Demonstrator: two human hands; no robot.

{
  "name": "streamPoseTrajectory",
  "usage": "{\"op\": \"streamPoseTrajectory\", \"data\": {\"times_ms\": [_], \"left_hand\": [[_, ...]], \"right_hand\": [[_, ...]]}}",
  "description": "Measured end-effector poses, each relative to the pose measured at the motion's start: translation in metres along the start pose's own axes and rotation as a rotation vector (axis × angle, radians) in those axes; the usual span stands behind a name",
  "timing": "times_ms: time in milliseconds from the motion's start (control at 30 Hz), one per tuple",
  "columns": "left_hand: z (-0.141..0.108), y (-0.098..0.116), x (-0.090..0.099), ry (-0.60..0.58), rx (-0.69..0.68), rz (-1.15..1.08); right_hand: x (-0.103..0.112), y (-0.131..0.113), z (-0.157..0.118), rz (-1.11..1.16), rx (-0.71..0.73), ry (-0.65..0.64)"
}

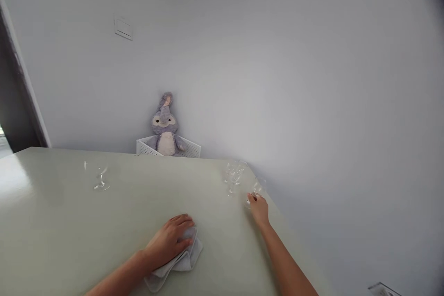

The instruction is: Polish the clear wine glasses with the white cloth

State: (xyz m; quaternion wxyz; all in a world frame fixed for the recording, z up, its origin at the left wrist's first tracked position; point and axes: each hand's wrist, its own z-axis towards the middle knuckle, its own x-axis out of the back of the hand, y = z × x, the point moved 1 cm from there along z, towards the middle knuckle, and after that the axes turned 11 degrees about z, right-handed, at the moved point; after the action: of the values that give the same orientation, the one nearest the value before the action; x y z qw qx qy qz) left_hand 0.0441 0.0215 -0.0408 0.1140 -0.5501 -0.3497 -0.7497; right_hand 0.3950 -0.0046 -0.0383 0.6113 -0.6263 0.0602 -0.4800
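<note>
My left hand [168,243] lies over a crumpled light grey cloth [187,259] on the table. Its fingers curve over the cloth, and part of the fabric shows between thumb and forefinger. To the right, my right hand [260,210] is closed around the stem of a clear stemmed glass [258,187] near the table's right edge. That glass has its bowl up, and its foot is partly behind my fingers. Close by on the left stand several more clear stemmed glasses [234,175], overlapping one another. Another stemmed glass [101,180] stands alone on the far left of the table.
The pale glossy table [104,236] meets a bare wall along its back and right sides. Behind its far edge, a plush toy [165,125] sits in a white perforated basket [192,148]. A wall switch [123,27] is above left, and a dark door frame [17,69] stands left.
</note>
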Motion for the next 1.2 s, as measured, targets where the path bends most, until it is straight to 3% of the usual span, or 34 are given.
{"op": "streamPoseTrajectory", "data": {"times_ms": [233,567,633,733,833,900,967,1000,1067,1133,1200], "left_hand": [[0.002,-0.007,-0.002,0.01,-0.003,-0.023],[0.001,-0.004,0.001,0.034,-0.002,-0.109],[0.002,-0.004,0.002,0.053,0.033,-0.188],[0.007,-0.012,0.005,0.122,0.2,-0.406],[0.012,-0.031,0.013,0.317,0.383,-0.624],[0.013,-0.049,0.021,0.561,0.494,-0.712],[0.01,-0.067,0.028,0.822,0.652,-0.741],[0.007,-0.076,0.031,0.936,0.742,-0.734],[0.0,-0.092,0.038,1.109,0.911,-0.69],[-0.008,-0.105,0.045,1.225,1.039,-0.641],[-0.018,-0.118,0.053,1.316,1.135,-0.598]], "right_hand": [[-0.026,0.009,0.035,-0.069,-0.071,-0.03],[-0.044,-0.001,0.051,-0.069,-0.087,-0.021],[-0.043,-0.004,0.049,-0.042,-0.085,-0.014],[-0.035,-0.006,0.038,0.004,-0.101,0.039],[-0.025,-0.01,0.018,0.049,-0.118,0.123],[-0.024,-0.02,-0.001,0.093,-0.085,0.132],[-0.032,-0.039,-0.026,0.159,0.009,0.062],[-0.039,-0.051,-0.041,0.194,0.068,-0.002],[-0.057,-0.079,-0.075,0.294,0.256,-0.264],[-0.075,-0.106,-0.108,0.321,0.379,-0.52],[-0.089,-0.126,-0.135,0.289,0.5,-0.676]]}}
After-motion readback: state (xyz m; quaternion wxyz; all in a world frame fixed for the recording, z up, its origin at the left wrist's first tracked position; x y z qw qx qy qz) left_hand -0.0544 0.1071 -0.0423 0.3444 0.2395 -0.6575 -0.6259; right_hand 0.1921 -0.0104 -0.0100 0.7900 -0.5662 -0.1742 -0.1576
